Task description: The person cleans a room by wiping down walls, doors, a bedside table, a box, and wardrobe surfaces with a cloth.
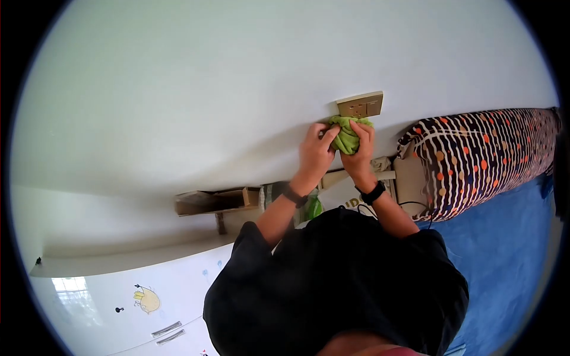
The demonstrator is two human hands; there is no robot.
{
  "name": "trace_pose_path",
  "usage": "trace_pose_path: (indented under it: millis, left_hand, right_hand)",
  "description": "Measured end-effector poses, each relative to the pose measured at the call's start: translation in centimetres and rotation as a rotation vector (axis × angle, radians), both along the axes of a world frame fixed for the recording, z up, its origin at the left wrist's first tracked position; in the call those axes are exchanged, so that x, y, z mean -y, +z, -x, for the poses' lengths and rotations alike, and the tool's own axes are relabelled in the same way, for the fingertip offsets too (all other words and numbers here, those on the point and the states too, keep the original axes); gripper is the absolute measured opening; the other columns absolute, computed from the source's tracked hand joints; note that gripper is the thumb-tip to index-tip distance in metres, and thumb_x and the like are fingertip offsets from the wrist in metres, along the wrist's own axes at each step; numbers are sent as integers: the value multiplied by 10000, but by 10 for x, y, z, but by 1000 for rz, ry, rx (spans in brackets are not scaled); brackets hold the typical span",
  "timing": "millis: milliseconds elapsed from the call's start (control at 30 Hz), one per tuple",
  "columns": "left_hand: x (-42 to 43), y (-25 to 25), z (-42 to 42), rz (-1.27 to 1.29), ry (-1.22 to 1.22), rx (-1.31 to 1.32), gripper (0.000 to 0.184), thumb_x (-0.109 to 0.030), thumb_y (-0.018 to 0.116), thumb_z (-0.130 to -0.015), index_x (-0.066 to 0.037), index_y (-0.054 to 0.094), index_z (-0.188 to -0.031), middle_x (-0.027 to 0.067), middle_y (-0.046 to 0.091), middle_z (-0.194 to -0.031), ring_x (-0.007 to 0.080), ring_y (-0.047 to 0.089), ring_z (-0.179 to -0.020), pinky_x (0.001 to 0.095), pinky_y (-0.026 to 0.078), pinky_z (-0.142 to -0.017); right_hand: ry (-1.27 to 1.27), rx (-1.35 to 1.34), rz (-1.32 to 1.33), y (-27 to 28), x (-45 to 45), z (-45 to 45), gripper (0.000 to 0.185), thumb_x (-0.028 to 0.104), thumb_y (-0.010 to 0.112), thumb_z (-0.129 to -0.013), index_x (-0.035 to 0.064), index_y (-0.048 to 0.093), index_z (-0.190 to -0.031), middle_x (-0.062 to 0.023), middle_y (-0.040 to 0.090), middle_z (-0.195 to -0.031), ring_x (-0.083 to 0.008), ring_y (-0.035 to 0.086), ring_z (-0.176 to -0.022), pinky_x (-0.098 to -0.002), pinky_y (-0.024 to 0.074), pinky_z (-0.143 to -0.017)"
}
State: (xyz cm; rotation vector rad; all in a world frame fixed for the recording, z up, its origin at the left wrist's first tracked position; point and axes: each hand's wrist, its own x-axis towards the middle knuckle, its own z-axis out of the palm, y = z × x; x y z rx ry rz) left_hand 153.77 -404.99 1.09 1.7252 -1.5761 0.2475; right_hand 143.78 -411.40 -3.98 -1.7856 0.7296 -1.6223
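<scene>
A bunched green cloth (345,140) is held between my two hands, close to the wall. My left hand (316,147) has its fingers closed on the cloth's left side. On the other side, my right hand (361,149) grips it with the thumb up along the front. Just above the cloth, a gold-coloured wall socket panel (360,105) is fixed to the wall; its lower edge lies right by the cloth. Whether the cloth touches the panel I cannot tell. Dark bands circle both wrists.
To the right, a striped and dotted cushion-like bundle (469,160) rests against the wall above a blue surface (493,255). An open cardboard box (217,202) stands on the left. Below my hands are bags and a cable. A white cabinet (119,296) with stickers fills the lower left.
</scene>
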Motion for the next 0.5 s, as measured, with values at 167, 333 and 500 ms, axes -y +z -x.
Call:
trace_pose_path:
  millis: [167,333,500]
  left_hand:
    - [1,39,0,138,11,0,566,86,656,-633,-139,633,-1152,78,582,-1003,284,606,-830,369,510,-619]
    - [-3,58,-9,228,36,-50,605,109,634,-635,-155,630,-1179,75,599,-1000,277,630,-777,359,518,-604]
    - [-29,20,-26,149,155,-123,493,92,642,-665,-130,641,-1104,81,595,-971,274,635,-728,364,513,-585]
  right_hand:
    - [3,-39,144,58,3,5,591,-74,712,-659,30,575,-1224,-154,557,-1122,-348,539,-1051,-397,447,-919]
    - [-51,43,209,76,-2,-20,583,-60,722,-666,21,575,-1225,-160,565,-1105,-339,545,-1022,-404,458,-893]
    - [77,-32,196,28,-14,-45,574,-59,728,-680,26,572,-1226,-159,558,-1089,-334,540,-1014,-403,462,-887]
